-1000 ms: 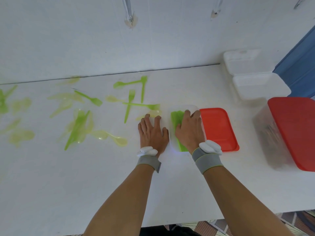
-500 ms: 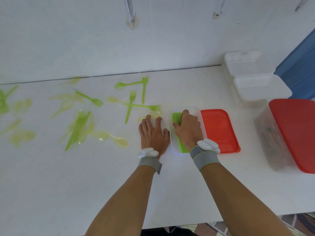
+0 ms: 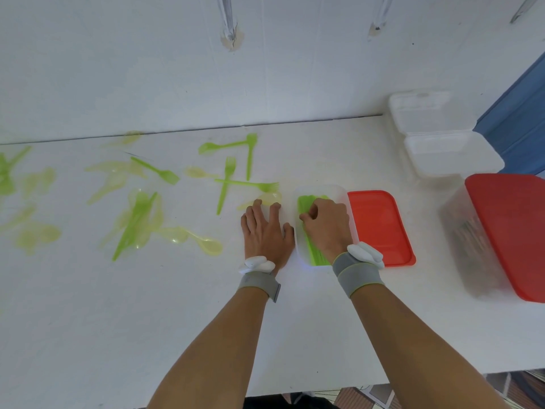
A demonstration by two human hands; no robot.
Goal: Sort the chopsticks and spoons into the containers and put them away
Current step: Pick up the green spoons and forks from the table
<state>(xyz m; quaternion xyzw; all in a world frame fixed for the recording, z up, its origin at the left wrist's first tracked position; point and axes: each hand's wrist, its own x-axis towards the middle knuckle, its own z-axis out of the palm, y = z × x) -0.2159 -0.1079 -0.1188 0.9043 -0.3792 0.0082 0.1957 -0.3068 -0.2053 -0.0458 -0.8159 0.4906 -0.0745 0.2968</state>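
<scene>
We see the clear container [image 3: 321, 193] as landmark: our right hand [image 3: 326, 224] reaches into it, fingers curled onto the green cutlery [image 3: 306, 203] inside. Our left hand [image 3: 265, 231] lies flat, released, on the desk [image 3: 206, 305] just left of it. A red lid [image 3: 380, 228] touches its right side.
</scene>
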